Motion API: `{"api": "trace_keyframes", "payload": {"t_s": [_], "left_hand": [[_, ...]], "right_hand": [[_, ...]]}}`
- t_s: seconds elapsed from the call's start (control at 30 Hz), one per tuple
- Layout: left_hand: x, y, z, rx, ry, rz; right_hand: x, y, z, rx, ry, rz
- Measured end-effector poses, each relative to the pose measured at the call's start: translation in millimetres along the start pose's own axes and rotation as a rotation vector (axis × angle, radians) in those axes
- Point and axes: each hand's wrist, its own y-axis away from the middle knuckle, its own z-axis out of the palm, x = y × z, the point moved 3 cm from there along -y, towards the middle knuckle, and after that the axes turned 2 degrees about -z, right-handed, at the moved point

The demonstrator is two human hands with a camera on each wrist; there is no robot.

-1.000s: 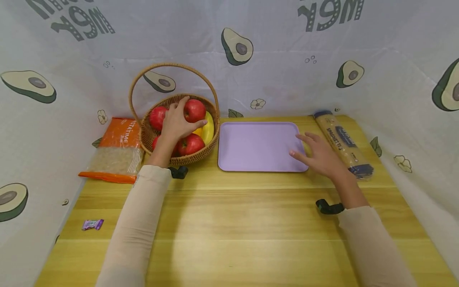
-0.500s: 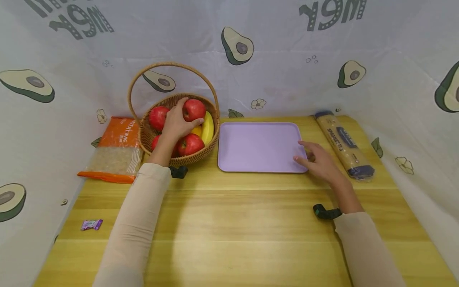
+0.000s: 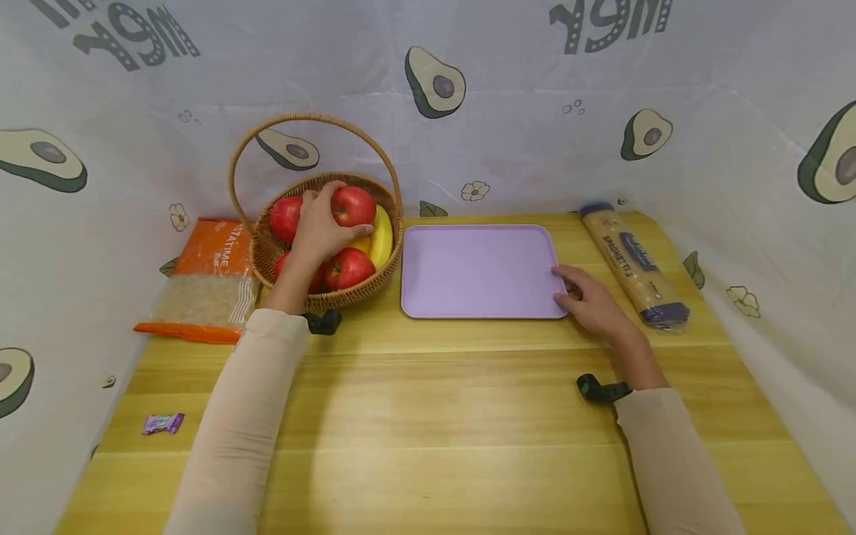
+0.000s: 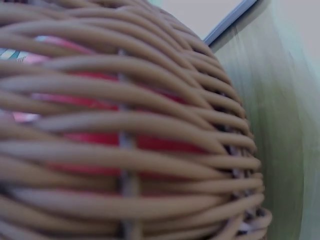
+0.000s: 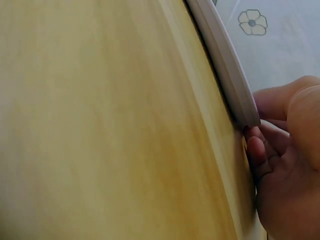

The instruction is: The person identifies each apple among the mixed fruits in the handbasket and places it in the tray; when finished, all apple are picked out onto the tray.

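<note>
1. L. hand (image 3: 319, 230): is curving over rear apple (image 3: 354, 208), fingers one side, thumb the other, parted enough to span the fruit; apprs. to be holding it. Far fingertips are hiding behind fruit; L. wrist cam is showing mainly basket weave, no hand.
2. R. hand (image 3: 591, 301): is pinching tray (image 3: 478, 271) at its right rim, finger and thumb nearly closed.
3. Rear apple: is sitting inside basket (image 3: 351, 296), toward bench's (image 3: 435, 409) far edge, left of ctr. Handling (est.): round, firm, glossy, poss. slippery; wt. prob. modest, real or faux unclear. Best hold: across the widest part, thumb opp. fingers; steady squeeze, avoiding bruising.
4. Tray: is lying along bench's far edge, near ctr., just right of basket. Handling (est.): thin, stiff, light, prob. plastic, smooth; likely to be sliding if nudged. Best hold: raised rim, mid right side.
5. Basket: is standing by far edge, handle upright. Handling (est.): light, slightly springy wicker. Best hold: handle or rim.
6. Basket contents, addl.: more red apples, incl. front apple (image 3: 349, 269); banana (image 3: 383, 241) is resting along right wall.
7. Other stock: pasta bag (image 3: 207, 290) is lying nr. far left corner; spaghetti pack (image 3: 631, 264) nr. far right corner; wrapped sweet (image 3: 163, 423) nr. left edge.
</note>
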Motion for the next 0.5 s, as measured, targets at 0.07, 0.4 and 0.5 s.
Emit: {"api": "trace_keyframes", "payload": {"t_s": [0.07, 0.4, 0.5], "left_hand": [[1.4, 1.2, 1.0, 0.000, -0.012, 0.008], [9.8, 13.3, -10.8, 0.029, -0.054, 0.059], [11.1, 19.5, -14.2, 0.046, -0.050, 0.065]], "right_hand": [[2, 0.0, 0, -0.002, -0.010, 0.012], [6, -1.0, 3, 0.030, -0.045, 0.000], [6, -0.5, 6, 0.046, -0.057, -0.007]]}}
